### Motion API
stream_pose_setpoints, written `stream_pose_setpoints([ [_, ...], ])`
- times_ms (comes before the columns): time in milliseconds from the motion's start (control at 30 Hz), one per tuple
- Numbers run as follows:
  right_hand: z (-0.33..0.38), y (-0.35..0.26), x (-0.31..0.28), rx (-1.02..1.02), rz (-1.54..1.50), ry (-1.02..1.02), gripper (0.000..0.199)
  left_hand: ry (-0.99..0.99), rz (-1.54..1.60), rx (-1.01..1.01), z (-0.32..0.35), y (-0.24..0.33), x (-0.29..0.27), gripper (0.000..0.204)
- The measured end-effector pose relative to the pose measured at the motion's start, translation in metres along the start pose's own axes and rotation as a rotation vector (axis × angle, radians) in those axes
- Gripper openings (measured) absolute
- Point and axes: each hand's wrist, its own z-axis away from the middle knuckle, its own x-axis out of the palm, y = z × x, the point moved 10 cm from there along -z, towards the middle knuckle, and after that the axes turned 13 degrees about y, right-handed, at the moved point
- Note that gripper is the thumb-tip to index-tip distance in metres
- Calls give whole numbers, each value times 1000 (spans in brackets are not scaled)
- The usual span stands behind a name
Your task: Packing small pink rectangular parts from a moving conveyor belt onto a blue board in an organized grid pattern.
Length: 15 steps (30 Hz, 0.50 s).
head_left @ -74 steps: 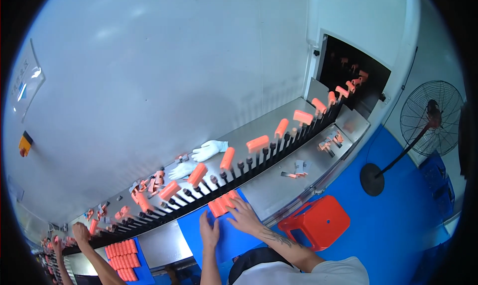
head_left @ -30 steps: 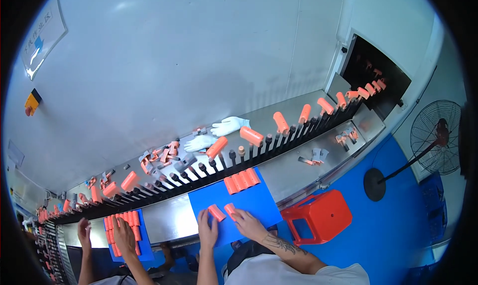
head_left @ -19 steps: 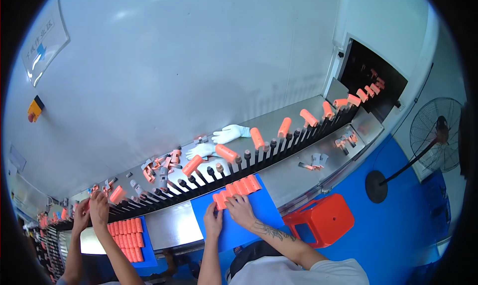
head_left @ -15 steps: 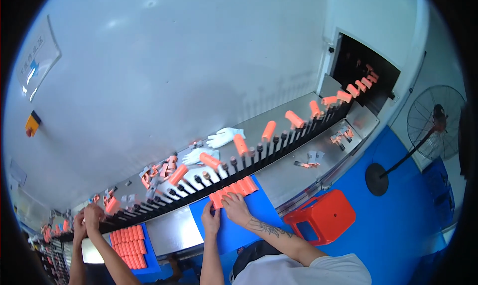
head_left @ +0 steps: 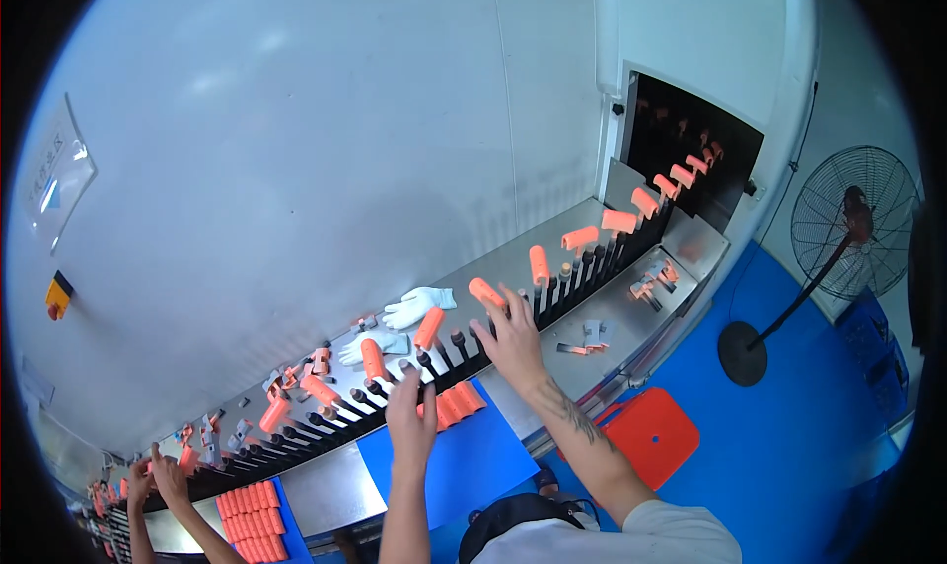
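Note:
My right hand [head_left: 515, 345] reaches over a row of dark upright posts [head_left: 459, 342]. Its fingers are spread beside an orange curved shell [head_left: 485, 293] on a post; whether they touch it I cannot tell. Lower and to the left, my left hand [head_left: 407, 421] is raised at the posts, thumb and fingers apart, with nothing visible in it. It partly covers a row of orange shells [head_left: 459, 404] lying side by side on a blue sheet [head_left: 444, 465]. More shells, such as one orange shell [head_left: 429, 327], sit tilted on posts along the line.
White gloves [head_left: 419, 308] and loose clips lie behind the posts. Another person's hands [head_left: 163, 475] work at far left, near a blue sheet of stacked shells [head_left: 252, 520]. A metal tray [head_left: 631, 317], red stool [head_left: 651, 436] and standing fan [head_left: 853, 224] are at right.
Both hands have left the shells on the blue sheet. My right hand has gone up and right to a shell on a post; the left has risen to the posts. The view has shifted.

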Motion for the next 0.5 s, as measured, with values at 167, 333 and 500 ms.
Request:
stream_pose_setpoints([
  [167,-5,23,65,135,-80,-430,31,-305,-512,82,-79,6,46,36],
  [333,-2,-14,102,21,-83,-532,19,-234,-448,-50,-85,-49,-3,35],
  [500,20,4,52,608,-704,-355,33,129,201,-430,-4,-85,-118,22],
])
